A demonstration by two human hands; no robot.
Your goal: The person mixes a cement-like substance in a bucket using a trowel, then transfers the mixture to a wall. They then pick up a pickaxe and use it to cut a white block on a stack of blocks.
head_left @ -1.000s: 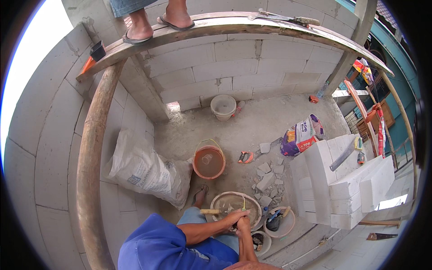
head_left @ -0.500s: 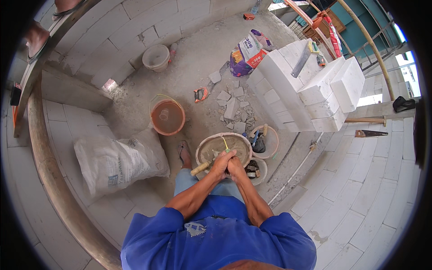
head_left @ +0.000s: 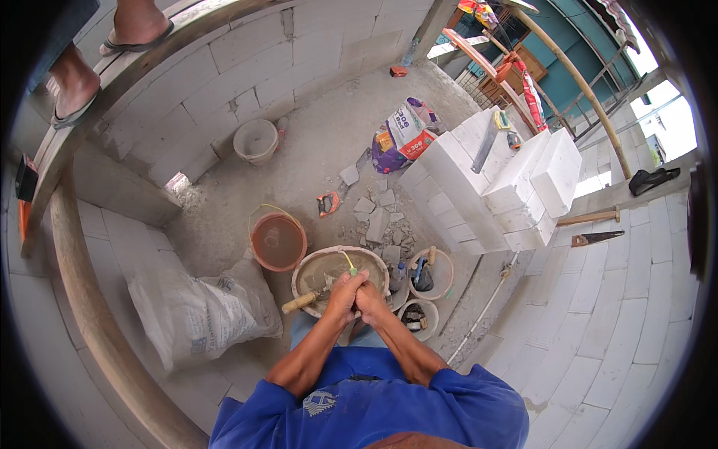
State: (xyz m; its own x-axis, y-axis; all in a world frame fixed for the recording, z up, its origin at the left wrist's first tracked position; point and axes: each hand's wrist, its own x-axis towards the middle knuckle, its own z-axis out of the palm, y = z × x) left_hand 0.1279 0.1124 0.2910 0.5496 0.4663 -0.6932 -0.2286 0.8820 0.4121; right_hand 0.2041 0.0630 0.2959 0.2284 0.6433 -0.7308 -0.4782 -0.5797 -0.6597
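Note:
My left hand (head_left: 345, 295) and my right hand (head_left: 369, 301) are closed and pressed together over the near edge of a round basin (head_left: 296, 274) of grey mortar. From the top of my left hand sticks a thin yellow strip (head_left: 348, 260) with a green base. What my right fingers close on is hidden. A wooden-handled tool (head_left: 301, 302), perhaps a trowel, rests across the basin's left rim. To the right stand a bucket (head_left: 449, 278) with tools and a dark bag, and a smaller pail (head_left: 434, 317) with dark objects in it.
A reddish bucket of water (head_left: 278, 262) and a large white sack (head_left: 224, 314) lie to the left. Broken block pieces (head_left: 378, 223), an orange-handled tool (head_left: 327, 204), and a purple bag (head_left: 389, 156) are ahead. White blocks (head_left: 516, 187) are stacked right. A person's sandalled foot (head_left: 78, 90) stands on a plank.
The view has shifted, so the basin and my hands sit lower and further left in it. More of the other person's legs shows at upper left. My hands stay clasped around the yellow strip.

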